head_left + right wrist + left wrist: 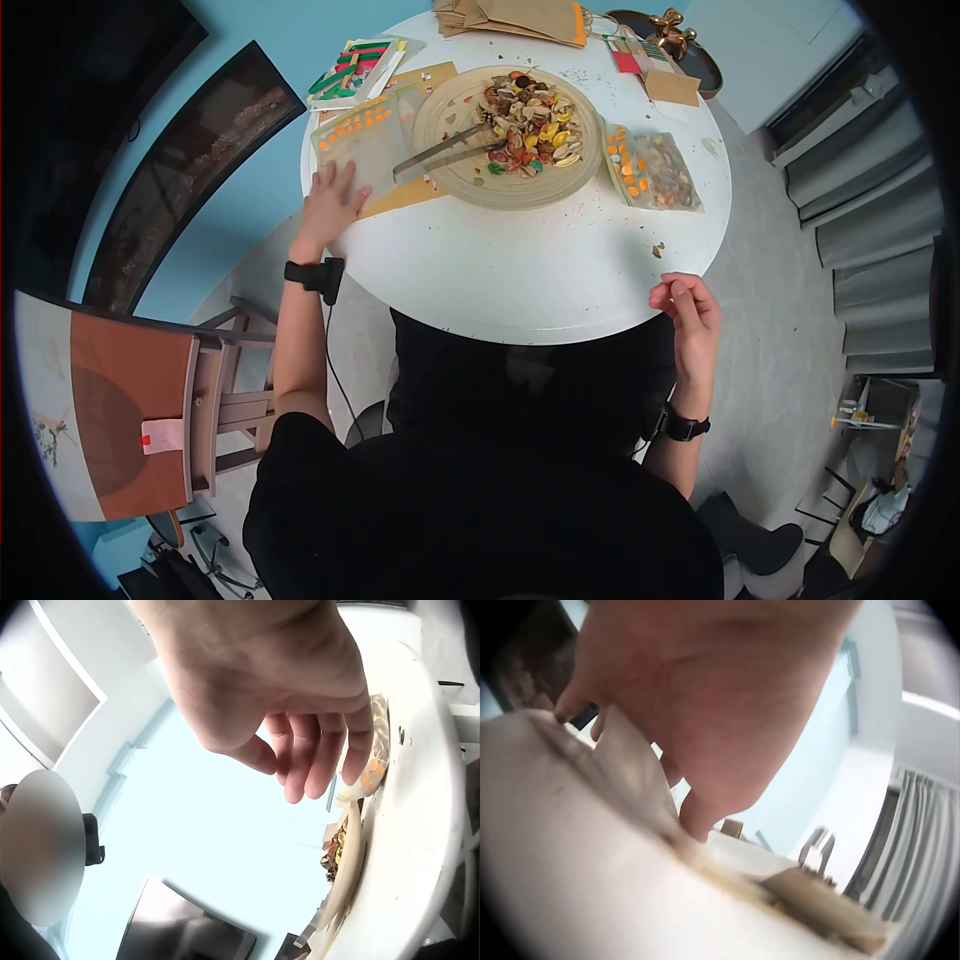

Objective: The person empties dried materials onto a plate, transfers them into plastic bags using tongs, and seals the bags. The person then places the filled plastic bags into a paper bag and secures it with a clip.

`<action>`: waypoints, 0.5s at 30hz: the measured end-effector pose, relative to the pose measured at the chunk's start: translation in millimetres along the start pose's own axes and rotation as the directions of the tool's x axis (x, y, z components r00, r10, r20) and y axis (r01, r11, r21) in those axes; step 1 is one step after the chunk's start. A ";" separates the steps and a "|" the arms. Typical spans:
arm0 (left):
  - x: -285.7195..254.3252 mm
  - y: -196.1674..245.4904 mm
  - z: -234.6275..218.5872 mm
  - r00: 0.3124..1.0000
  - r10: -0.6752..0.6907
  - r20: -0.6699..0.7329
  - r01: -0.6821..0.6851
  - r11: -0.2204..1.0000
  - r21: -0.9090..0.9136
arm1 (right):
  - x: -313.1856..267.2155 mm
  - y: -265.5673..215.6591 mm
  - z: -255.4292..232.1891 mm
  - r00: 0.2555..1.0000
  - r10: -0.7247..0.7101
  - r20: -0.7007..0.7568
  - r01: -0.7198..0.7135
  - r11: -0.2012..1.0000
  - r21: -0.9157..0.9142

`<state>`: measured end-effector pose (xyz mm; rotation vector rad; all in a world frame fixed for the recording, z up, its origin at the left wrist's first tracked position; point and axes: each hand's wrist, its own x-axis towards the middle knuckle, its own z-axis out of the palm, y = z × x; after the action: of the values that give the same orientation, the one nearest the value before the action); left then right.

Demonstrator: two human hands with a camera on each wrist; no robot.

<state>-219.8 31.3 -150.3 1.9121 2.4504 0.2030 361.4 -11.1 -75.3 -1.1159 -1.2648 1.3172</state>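
My left hand (pixel 332 208) lies with spread fingers on the near end of a clear bag with orange dots (pixel 362 140), at the table's left side. In the left wrist view the fingers of that hand (pixel 712 697) point down at the bag's raised edge (pixel 634 761). Metal tongs (pixel 440 150) rest across the left rim of a round plate (pixel 450 185) heaped with mixed dried pieces (pixel 530 120). My right hand (pixel 690 315) hovers by the table's right front edge, fingers loosely bent and holding nothing; the right wrist view shows this hand (pixel 277 697) too.
A filled bag with orange dots (pixel 650 172) lies right of the plate. Brown paper bags (pixel 515 20) are at the back, coloured cards (pixel 358 72) back left, and a dark tray (pixel 703 70) with a shiny figurine (pixel 670 32) back right. Small crumbs dot the white table (pixel 530 270).
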 end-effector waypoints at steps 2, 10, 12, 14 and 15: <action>-16.0 22.6 -25.3 0.990 -0.109 0.091 0.110 0.994 -0.010 | 9.1 -3.3 0.0 0.998 -0.064 -0.007 0.064 0.997 -0.045; -22.6 -29.5 -32.3 0.998 -0.043 0.050 0.058 0.935 -0.350 | 66.1 -27.8 5.9 0.978 -0.208 -0.028 0.193 0.943 -0.272; -36.9 -28.8 -21.3 0.991 0.039 0.131 -0.001 0.961 -0.277 | 79.6 -32.2 17.1 0.962 -0.271 -0.020 0.225 0.836 -0.501; -57.7 -0.5 -10.2 0.988 -0.001 0.155 0.030 0.983 -0.181 | 93.6 -29.1 26.0 0.882 -0.467 0.061 0.353 0.568 -0.743; -66.1 15.4 -11.2 0.990 -0.017 0.143 0.040 0.986 -0.162 | 101.9 -21.6 31.9 0.781 -0.603 0.165 0.434 0.333 -0.837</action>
<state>-189.8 -29.9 -141.3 1.7595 2.2917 0.2508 318.5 86.3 -51.9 -1.2318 -1.9963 -0.0113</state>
